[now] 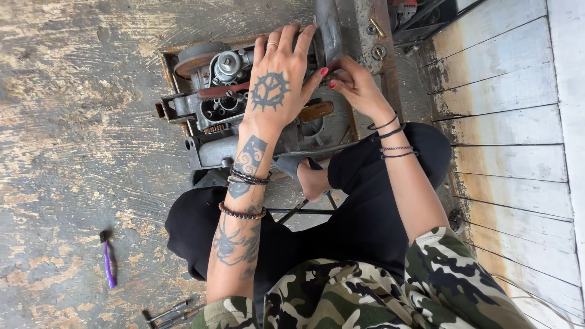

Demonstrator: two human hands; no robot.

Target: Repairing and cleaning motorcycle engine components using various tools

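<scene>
A grey metal engine (222, 91) with a round pulley and exposed parts sits on a rusty base on the concrete floor in front of me. My left hand (275, 79), tattooed on its back, lies flat across the engine's top with fingers spread. My right hand (353, 85) is just to its right, fingers pinched together on a small part beside a grey metal tube (329, 27). What the fingertips pinch is hidden. My knees in black trousers frame the engine's near side.
A purple-handled brush (108, 259) lies on the floor at the left. Metal hand tools (170, 314) lie near the bottom edge. A rusty steel bar (381, 49) with bolts runs beside the tube. White painted boards (518, 122) fill the right.
</scene>
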